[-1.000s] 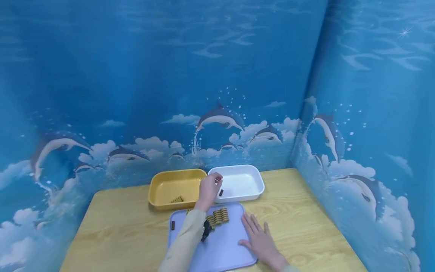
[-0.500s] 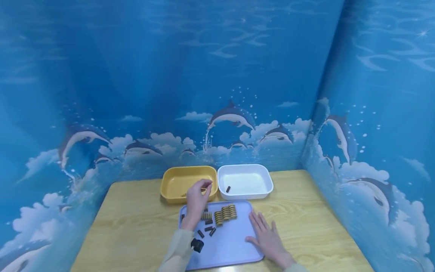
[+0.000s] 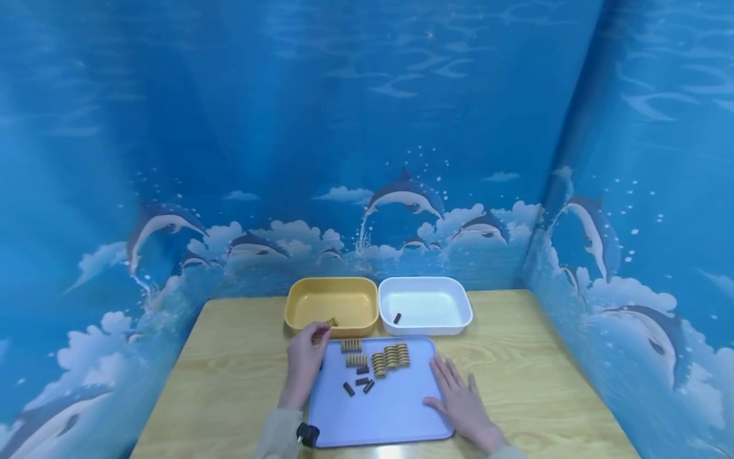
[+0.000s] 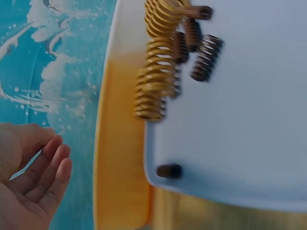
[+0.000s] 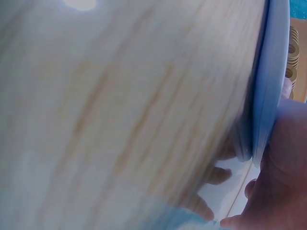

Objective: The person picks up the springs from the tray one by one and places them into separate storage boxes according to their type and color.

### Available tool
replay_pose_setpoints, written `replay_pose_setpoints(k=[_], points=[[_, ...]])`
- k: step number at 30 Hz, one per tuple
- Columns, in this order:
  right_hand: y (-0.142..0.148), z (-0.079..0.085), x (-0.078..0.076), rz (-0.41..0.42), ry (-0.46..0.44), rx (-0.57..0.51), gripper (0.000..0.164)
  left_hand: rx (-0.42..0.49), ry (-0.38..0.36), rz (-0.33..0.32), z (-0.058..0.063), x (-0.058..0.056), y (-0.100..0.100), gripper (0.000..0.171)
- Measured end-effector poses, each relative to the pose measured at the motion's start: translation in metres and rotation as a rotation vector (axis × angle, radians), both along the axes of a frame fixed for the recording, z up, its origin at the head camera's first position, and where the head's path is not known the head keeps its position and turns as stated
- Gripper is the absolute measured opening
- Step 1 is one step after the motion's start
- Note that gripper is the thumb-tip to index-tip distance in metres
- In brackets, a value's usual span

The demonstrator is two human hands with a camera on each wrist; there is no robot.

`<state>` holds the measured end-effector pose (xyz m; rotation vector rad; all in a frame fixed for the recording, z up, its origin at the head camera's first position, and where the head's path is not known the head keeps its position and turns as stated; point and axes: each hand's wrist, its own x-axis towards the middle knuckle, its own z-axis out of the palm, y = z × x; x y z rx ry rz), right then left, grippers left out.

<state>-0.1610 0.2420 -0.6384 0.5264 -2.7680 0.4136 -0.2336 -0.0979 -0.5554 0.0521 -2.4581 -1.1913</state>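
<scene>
With the clock centred on the lilac tray (image 3: 395, 408), the left hand (image 3: 302, 364) sits between 9 and 10 o'clock, close to the tray's edge. Its fingers bend loosely toward the thumb and no spring shows in them; whether the tips meet, I cannot tell.

At 11 o'clock stands one yellow bin (image 3: 323, 302), with at least one gold coil (image 3: 332, 322) at its own 6 o'clock. On the tray, five gold springs (image 3: 391, 357) run from 11 to 1 o'clock: two on the left, three on the right. Between 9 and 11 o'clock lie four dark springs (image 3: 348, 389).

The left wrist view shows a fifth, a lone dark spring (image 4: 169, 171) near a corner, mostly masked by the hand from the head.

One white bin (image 3: 430, 303), at 1 o'clock, holds one dark piece (image 3: 397, 318) at its own 8 o'clock.

At 3 o'clock, the right hand (image 3: 463, 403) has fingers spread apart, touching the tray's edge; the right wrist view adds that edge's side wall.
</scene>
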Motion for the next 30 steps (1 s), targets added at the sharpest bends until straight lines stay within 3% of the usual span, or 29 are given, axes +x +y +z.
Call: replay_pose_setpoints(k=[11, 15, 18, 25, 30], points=[[0.001, 0.009, 0.001, -0.048, -0.118, 0.05, 0.08, -0.022, -0.158, -0.013, -0.03, 0.009, -0.007, 0.022], [0.0, 0.007, 0.0, -0.054, -0.149, 0.056, 0.08, -0.06, -0.257, 0.012, -0.034, 0.01, -0.005, 0.03], [0.0, 0.006, -0.001, -0.051, -0.15, 0.051, 0.08, -0.077, -0.267, 0.025, -0.037, 0.012, -0.005, 0.031], [-0.001, 0.004, -0.002, -0.051, -0.163, 0.045, 0.081, -0.182, -0.154, 0.013, -0.045, 0.017, -0.006, 0.03], [-0.001, 0.003, -0.003, -0.051, -0.159, 0.047, 0.081, -0.264, -0.288, 0.041, -0.045, 0.014, 0.004, 0.031]])
